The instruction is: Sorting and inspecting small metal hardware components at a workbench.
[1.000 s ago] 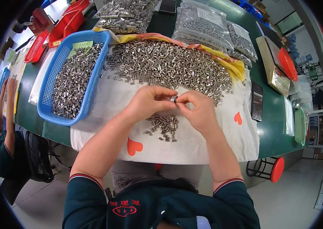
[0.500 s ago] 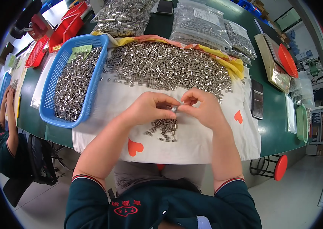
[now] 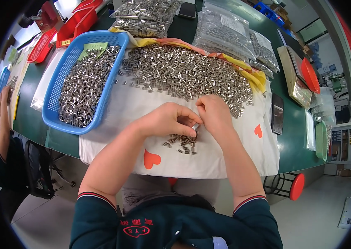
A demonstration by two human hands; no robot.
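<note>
Between the thumb and fingers of my left hand point(image 3: 170, 119) is a small shiny metal sleeve point(image 3: 196, 126), pinched at the fingertips. My right hand point(image 3: 216, 114) is closed right beside it, fingers curled inward; whatever they hold is hidden. Under my hands a small heap of metal sleeves point(image 3: 187, 145) lies on a white cloth point(image 3: 175, 166) with orange hearts. Beyond them spreads a large pile of the same short metal sleeves point(image 3: 188, 70), bordered at the back by a yellow and orange cloth edge point(image 3: 225, 57).
A blue perforated basket point(image 3: 57, 81) full of sleeves stands at the left, with red bins point(image 3: 76, 25) behind. Clear bags of metal parts point(image 3: 221, 31) line the back. A dark phone point(image 3: 277, 114) lies at right. Another person's arm point(image 3: 3, 120) is at far left.
My right hand has turned and curled its fingers in closer to my left hand. The view has shifted slightly. The metal sleeve is still at my left fingertips.
</note>
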